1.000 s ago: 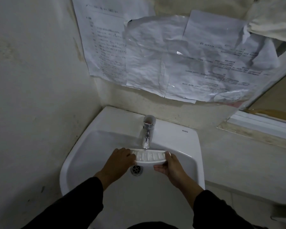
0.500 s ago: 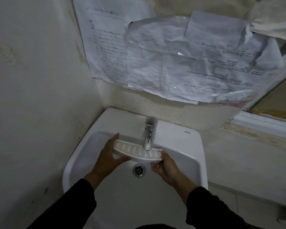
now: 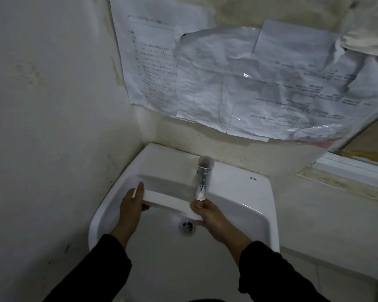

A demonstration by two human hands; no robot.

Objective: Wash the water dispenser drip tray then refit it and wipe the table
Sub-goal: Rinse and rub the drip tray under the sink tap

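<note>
- My left hand (image 3: 130,207) grips the left end of the drip tray (image 3: 168,201), fingers wrapped around its edge, thumb underneath.
- My right hand (image 3: 212,216) clamps the tray's right end, thumb on top, right under the tap (image 3: 202,182) spout.
- Tray spans between my hands, smooth white side toward me, tilted, held over the sink (image 3: 249,205) basin.
- Drain (image 3: 186,227) sits just below my right hand.
- Papers (image 3: 238,83) on the wall, well above both hands.
</note>
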